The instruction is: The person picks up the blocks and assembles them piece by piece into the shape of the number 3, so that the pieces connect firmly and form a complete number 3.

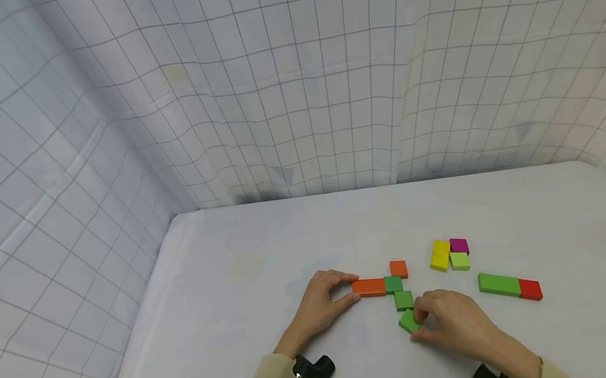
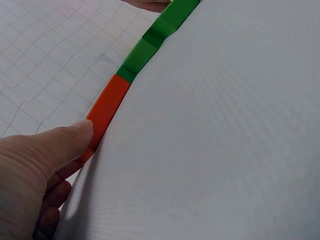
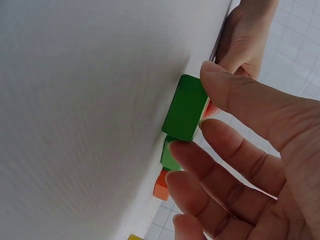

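My left hand (image 1: 319,304) pinches the left end of a long orange block (image 1: 369,288) between thumb and fingers; the left wrist view shows the thumb (image 2: 75,137) on its side. A dark green block (image 1: 393,284) adjoins the orange block's right end. A small orange block (image 1: 399,269) lies just behind it, and a green block (image 1: 404,300) in front. Nearest me is another green block (image 1: 408,320), turned at an angle, with my right hand (image 1: 463,324) pinching it. In the right wrist view that green block (image 3: 185,107) sits between thumb and fingertips.
Yellow blocks (image 1: 440,255), a purple block (image 1: 459,246) and a light green block (image 1: 460,261) lie grouped behind my right hand. Further right, a long green block (image 1: 499,284) touches a red block (image 1: 530,289). Grid-lined white cloth (image 1: 322,91) hangs behind the white table (image 1: 232,336).
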A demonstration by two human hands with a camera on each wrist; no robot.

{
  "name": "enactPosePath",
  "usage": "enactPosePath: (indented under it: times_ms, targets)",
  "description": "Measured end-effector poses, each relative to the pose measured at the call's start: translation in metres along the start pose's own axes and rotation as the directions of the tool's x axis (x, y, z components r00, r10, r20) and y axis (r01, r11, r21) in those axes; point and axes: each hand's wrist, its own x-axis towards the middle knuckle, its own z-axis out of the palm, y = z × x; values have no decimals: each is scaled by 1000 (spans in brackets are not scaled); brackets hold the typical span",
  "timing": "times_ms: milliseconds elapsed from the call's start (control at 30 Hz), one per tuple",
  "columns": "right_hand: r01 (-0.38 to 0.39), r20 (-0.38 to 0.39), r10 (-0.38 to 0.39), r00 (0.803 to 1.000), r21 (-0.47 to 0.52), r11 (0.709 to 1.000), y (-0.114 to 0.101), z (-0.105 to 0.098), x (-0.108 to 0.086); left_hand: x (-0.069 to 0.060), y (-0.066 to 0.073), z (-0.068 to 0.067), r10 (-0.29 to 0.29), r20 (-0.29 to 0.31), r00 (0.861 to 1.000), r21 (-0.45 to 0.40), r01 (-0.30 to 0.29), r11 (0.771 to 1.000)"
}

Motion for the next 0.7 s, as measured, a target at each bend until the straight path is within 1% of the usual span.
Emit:
enactPosePath:
  times_ms: [333, 533, 633, 700]
  targets:
    - [20, -3, -20, 1000, 6, 1000, 0, 0, 0, 0, 1, -1, -29, 19, 999, -7, 29, 1000]
    - [21, -2, -21, 1000, -4, 1000, 0, 0, 0, 0, 1, -1, -29, 20, 999, 0, 29, 1000]
    - [8, 4, -8, 1000, -11, 1000, -1, -1, 0, 0, 1, -1, -26, 19, 999, 0, 26, 1000]
    - [-18, 14, 18, 1000, -15, 1000, -1, -2, -1, 1, 1, -1, -21, 17, 1000, 1, 21, 1000]
